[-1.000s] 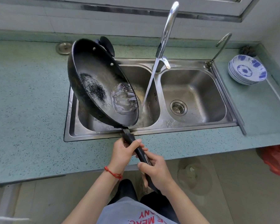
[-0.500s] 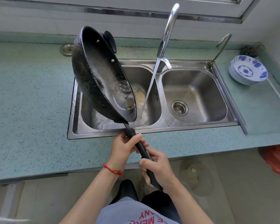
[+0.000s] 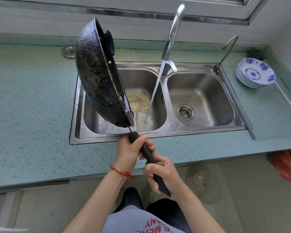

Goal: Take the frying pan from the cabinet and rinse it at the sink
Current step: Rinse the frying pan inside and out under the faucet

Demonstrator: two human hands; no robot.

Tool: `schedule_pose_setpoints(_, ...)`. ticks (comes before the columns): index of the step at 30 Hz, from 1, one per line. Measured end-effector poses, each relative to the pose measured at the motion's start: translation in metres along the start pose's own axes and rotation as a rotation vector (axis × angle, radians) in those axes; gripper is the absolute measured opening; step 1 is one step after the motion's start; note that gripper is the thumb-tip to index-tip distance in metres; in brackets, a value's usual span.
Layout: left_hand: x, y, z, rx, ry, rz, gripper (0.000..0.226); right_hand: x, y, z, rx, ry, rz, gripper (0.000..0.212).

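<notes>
The black frying pan (image 3: 99, 78) is tipped almost on edge above the left basin of the steel double sink (image 3: 160, 133), its wet, speckled underside facing me and its open side turned right. Both hands grip its long black handle: my left hand (image 3: 132, 151) near the pan, my right hand (image 3: 163, 172) lower, toward the handle's end. The tall faucet (image 3: 172, 32) is running, and its stream falls into the left basin just right of the pan without touching it.
A stack of blue-and-white bowls (image 3: 255, 74) sits on the green counter (image 3: 32, 106) at right. A small second tap (image 3: 227, 49) stands at the sink's back right corner. A round metal cap (image 3: 68, 51) lies behind the pan. A red bag (image 3: 287, 165) is on the floor.
The pan has rolled from showing its inside with pooled water to nearly vertical with its underside toward me; the water has left it. Both hands kept their grip on the handle.
</notes>
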State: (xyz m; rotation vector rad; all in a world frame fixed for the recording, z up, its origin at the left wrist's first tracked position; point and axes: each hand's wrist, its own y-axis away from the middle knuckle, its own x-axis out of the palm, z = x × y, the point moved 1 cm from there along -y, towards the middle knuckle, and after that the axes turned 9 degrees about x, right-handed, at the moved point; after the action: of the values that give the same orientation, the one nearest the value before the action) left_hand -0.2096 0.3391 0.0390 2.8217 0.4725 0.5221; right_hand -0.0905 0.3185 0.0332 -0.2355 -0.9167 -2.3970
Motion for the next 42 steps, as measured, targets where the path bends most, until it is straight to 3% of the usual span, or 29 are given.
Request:
schedule_pose_setpoints(7,0.002,-0.003,0.001,0.039,-0.112,-0.050,0.017,-0.011,-0.003,0.007,-0.005,0.237,-0.070,0.005)
schedule_pose_setpoints(12,-0.002,-0.004,0.004,0.083,-0.188,-0.122,0.016,0.005,-0.005,0.003,-0.048,0.466,-0.273,0.021)
schedule_pose_setpoints(16,-0.006,-0.005,0.007,0.050,-0.158,-0.169,0.018,0.018,-0.009,-0.001,-0.058,0.382,-0.315,0.023)
schedule_pose_setpoints(42,-0.008,-0.007,0.013,0.000,-0.135,-0.156,0.014,0.006,-0.009,0.009,0.096,-0.030,-0.082,0.013)
